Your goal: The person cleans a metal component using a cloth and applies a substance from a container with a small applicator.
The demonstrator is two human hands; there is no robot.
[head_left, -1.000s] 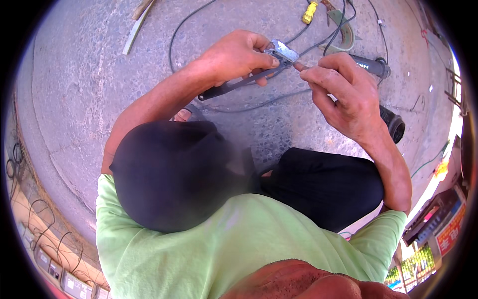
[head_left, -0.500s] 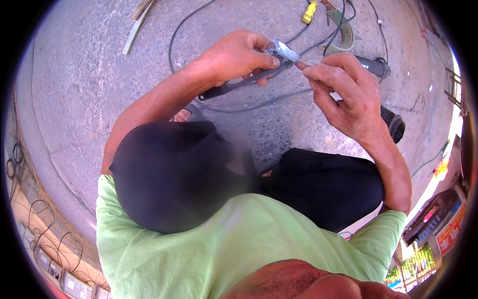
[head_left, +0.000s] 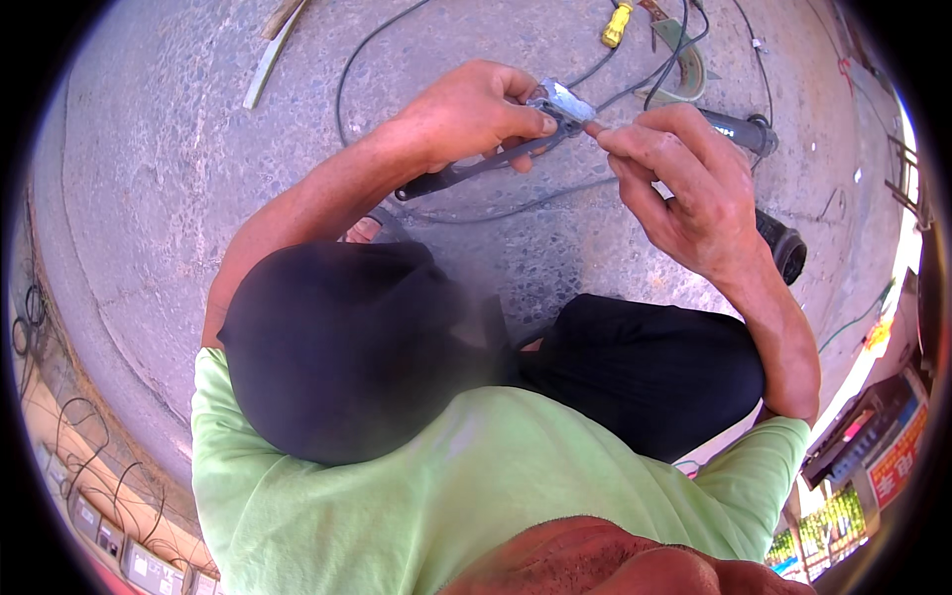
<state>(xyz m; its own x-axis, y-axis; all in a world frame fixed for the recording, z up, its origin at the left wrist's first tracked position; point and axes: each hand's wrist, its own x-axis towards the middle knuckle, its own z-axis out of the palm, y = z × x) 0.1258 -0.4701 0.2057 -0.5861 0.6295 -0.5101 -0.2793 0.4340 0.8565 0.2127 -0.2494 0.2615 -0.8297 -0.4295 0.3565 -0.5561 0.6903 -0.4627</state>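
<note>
My left hand (head_left: 476,114) is closed round a dark metal arm (head_left: 446,178) with a bright silver plate-like piece (head_left: 565,99) at its far right end. The arm slants down left from my fingers, and its exact kind cannot be made out. My right hand (head_left: 689,183) has its index fingertip against the right end of the silver piece. Its other fingers are bent and apart, with nothing visible in them. Beyond that hand lies a dark cylindrical tool (head_left: 739,131); a second black cylinder end (head_left: 783,248) shows beside my wrist.
A black cable (head_left: 342,79) loops over the rough concrete floor (head_left: 198,178). At the top are a yellow cable connector (head_left: 616,25) and a curved greenish metal guard (head_left: 687,79). A thin strip (head_left: 273,59) lies at top left. My knees in dark trousers (head_left: 645,367) rise close below my hands.
My right hand has shifted very slightly left, its index fingertip staying at the end of the silver piece. The left hand and the dark metal arm stay still.
</note>
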